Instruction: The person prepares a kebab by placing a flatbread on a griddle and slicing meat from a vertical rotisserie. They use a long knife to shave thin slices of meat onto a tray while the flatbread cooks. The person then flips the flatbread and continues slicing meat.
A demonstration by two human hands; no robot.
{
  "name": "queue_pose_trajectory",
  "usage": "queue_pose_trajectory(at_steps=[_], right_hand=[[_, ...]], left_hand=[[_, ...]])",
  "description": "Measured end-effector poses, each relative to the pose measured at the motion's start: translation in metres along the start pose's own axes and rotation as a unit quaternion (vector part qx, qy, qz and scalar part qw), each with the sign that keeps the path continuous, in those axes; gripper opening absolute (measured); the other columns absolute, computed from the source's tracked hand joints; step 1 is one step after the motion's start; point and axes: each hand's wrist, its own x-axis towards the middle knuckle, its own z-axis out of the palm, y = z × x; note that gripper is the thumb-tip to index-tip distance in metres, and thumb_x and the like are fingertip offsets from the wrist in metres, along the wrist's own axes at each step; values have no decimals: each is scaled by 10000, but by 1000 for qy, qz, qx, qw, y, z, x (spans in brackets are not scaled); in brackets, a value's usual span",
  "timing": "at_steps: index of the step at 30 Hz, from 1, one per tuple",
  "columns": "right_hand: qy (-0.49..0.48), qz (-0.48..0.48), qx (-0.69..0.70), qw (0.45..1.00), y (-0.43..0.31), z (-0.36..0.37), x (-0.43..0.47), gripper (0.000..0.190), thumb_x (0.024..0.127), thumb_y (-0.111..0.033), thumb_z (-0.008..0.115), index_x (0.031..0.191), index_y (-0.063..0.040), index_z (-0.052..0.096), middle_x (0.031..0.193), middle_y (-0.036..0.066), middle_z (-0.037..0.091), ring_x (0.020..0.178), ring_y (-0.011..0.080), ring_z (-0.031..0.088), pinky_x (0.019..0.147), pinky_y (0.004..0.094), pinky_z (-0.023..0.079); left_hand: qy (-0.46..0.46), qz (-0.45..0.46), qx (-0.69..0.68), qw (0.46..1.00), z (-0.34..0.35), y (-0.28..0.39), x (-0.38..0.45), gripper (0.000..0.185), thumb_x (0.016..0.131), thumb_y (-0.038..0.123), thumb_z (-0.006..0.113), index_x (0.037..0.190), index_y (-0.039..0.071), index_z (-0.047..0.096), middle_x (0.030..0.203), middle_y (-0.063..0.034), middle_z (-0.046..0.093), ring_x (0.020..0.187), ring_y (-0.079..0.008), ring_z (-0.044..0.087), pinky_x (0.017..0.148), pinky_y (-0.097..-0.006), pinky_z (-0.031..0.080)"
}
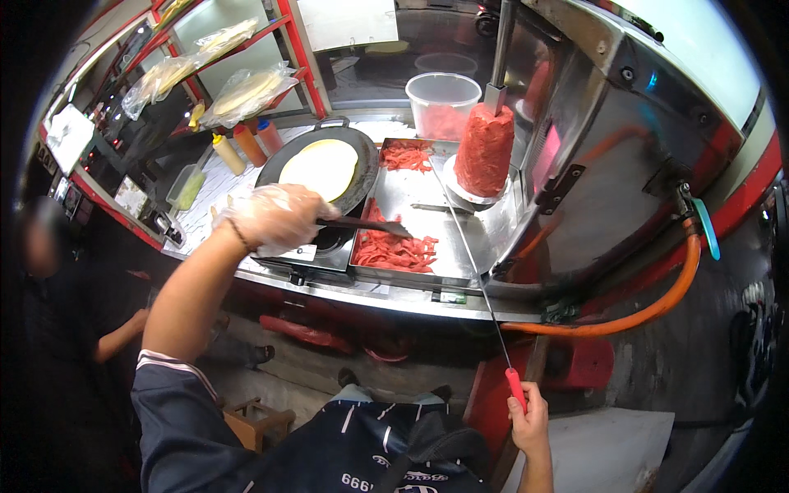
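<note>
My left hand (274,215), in a clear plastic glove, grips a dark spatula (370,224) beside the griddle. The spatula's blade rests at the sliced red meat (394,249) near the front of a metal tray (419,212). My right hand (530,416) is bare and holds the red handle of a long thin knife (462,231). Its tip reaches across the tray towards a second heap of meat strips (407,155). A round flatbread (320,171) lies on the black griddle (271,179). At the tray's right stands a red meat cone (486,151) on a vertical spit (495,95).
A clear tub (442,101) stands behind the tray. Squeeze bottles (228,154) are left of the griddle, beneath bagged flatbreads (246,95). A metal grill housing (616,123) with an orange gas hose (684,289) borders the right. A person (74,296) is at far left.
</note>
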Motion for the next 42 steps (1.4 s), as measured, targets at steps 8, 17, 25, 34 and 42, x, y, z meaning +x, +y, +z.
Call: queue_pose_trajectory(at_steps=[8,17,25,34,42], right_hand=[[109,-4,-16,994,-26,111,-7,298,975,-131,645,1230,-15,542,1007,170,698,897,265,687,801,360,521],[239,-103,-193,946,-21,247,72,589,971,-110,619,1535,-147,451,1130,194,627,969,421,650,830,459,528],[262,-87,-301,913,-16,252,96,578,976,-144,610,1528,-246,473,970,162,555,783,414,622,643,508,518],[267,-134,-312,902,-4,264,58,547,968,-170,623,1485,-313,513,998,173,585,751,426,658,663,529,549],[218,-30,-343,913,-8,252,-3,582,963,-148,610,1509,-306,487,1102,192,614,897,436,663,752,517,563]], left_hand=[[154,128,27,979,25,-49,2,261,917,177,533,1044,37,714,897,-257,715,845,-414,716,791,-504,570],[-2,206,34,978,36,-24,-31,168,746,134,658,776,14,772,788,-237,728,802,-371,753,735,-461,604],[139,138,-4,981,11,-125,-103,269,929,167,675,1188,110,720,1015,-117,732,876,-281,688,855,-408,546],[-45,-47,-492,868,90,-227,-162,436,862,92,671,1292,30,709,814,9,603,743,-112,525,684,-275,424],[-129,-10,-556,821,122,-238,-135,461,902,151,664,1342,11,671,785,24,564,718,-80,473,661,-239,387]])
